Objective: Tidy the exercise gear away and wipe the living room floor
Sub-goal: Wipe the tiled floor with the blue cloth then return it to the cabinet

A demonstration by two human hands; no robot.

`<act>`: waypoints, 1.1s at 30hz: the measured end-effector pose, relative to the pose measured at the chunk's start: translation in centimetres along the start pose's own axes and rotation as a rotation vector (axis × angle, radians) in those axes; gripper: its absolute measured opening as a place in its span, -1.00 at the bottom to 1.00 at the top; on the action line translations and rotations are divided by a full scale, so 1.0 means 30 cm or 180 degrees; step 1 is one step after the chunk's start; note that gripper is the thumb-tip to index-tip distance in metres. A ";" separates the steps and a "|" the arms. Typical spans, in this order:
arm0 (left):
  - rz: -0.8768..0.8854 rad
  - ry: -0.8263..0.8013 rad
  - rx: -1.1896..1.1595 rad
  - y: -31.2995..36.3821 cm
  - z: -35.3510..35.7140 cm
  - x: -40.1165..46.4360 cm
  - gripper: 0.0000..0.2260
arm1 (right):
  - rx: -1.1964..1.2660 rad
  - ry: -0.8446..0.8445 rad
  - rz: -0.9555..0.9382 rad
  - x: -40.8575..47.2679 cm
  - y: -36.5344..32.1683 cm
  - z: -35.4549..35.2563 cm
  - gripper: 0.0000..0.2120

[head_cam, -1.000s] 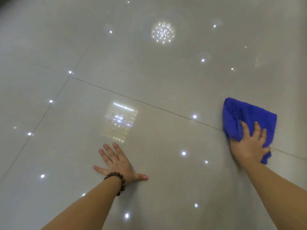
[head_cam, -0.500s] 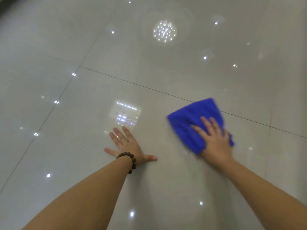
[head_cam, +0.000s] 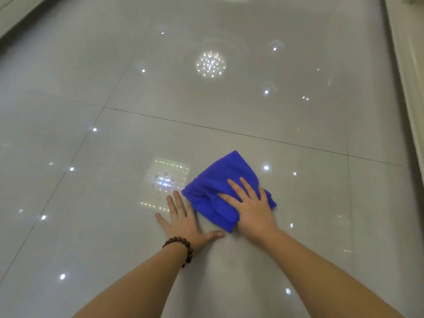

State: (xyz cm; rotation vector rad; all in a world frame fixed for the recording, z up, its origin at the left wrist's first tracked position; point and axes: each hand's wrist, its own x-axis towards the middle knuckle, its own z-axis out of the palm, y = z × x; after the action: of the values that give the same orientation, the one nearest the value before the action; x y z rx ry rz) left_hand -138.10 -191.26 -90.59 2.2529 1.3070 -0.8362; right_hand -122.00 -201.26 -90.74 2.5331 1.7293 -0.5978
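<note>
A folded blue cloth point(head_cam: 220, 180) lies on the glossy grey tiled floor point(head_cam: 229, 111) just ahead of me. My right hand point(head_cam: 250, 207) presses flat on the cloth's near half, fingers spread and straight. My left hand point(head_cam: 183, 221) rests flat on the bare tile right beside the cloth's left edge, fingers spread; a brown bead bracelet point(head_cam: 181, 246) sits on that wrist. No exercise gear is in view.
A pale skirting or furniture edge point(head_cam: 408, 88) runs down the right side. Another pale edge point(head_cam: 13, 17) shows at the top left corner. Tile joints cross the floor, and ceiling lights reflect in it.
My right hand has slid the blue cloth from the far right leftward until it sits next to my left hand. The left hand has stayed planted on the tile.
</note>
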 end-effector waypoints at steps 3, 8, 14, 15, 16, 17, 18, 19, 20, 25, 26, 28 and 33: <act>0.0046 -0.0117 -0.0028 -0.018 -0.019 -0.004 0.32 | 0.0183 0.0478 0.1386 -0.120 0.290 -0.013 -0.35; 0.0071 -0.0220 0.0017 -0.016 -0.026 0.000 0.37 | 0.0932 0.0538 0.3417 -0.226 0.410 -0.048 -0.36; 0.0072 0.0038 -0.0019 -0.016 -0.005 -0.001 0.17 | -0.0035 0.0450 0.0452 -0.201 -0.074 0.117 -0.38; 0.0081 0.0110 -0.0013 -0.016 -0.003 -0.005 0.11 | -0.0089 0.0315 0.0141 -0.220 -0.073 0.111 -0.40; 0.0120 0.0162 0.0004 -0.019 -0.002 -0.010 0.13 | -0.0084 0.0255 0.0133 -0.242 -0.031 0.097 -0.41; 0.0185 0.0199 0.0028 -0.024 0.001 -0.014 0.18 | -0.0059 0.0381 0.0381 -0.271 0.037 0.096 -0.40; 0.0247 0.0254 0.0031 -0.033 0.003 -0.022 0.21 | 0.0014 0.0514 0.0845 -0.312 0.114 0.099 -0.39; 0.0298 0.0329 -0.0005 -0.048 0.009 -0.033 0.22 | 0.0147 0.0565 0.1414 -0.357 0.189 0.099 -0.38; 0.0326 0.0424 -0.0050 -0.066 0.016 -0.046 0.20 | 0.0398 0.0555 0.2003 -0.401 0.248 0.086 -0.37; 0.0175 0.0603 -0.0159 -0.201 0.072 -0.111 0.16 | 0.0628 0.0365 0.2781 -0.381 0.072 0.089 -0.36; 0.0103 0.0604 -0.0176 -0.231 0.085 -0.120 0.15 | 0.0410 0.0383 0.2173 -0.356 -0.025 0.112 -0.35; 0.0004 0.0656 -0.0302 -0.284 0.100 -0.140 0.12 | 0.0144 0.0446 0.0745 -0.315 -0.217 0.156 -0.35; -0.0316 0.0814 -0.0480 -0.466 0.094 -0.181 0.15 | -0.0041 -0.0078 0.0130 -0.192 -0.201 0.112 -0.35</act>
State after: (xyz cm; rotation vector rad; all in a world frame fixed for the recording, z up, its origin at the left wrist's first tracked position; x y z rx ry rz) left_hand -153.24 -189.70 -89.67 2.2447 1.5504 -0.4730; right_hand -130.24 -204.83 -90.84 2.5348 1.6639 -0.6110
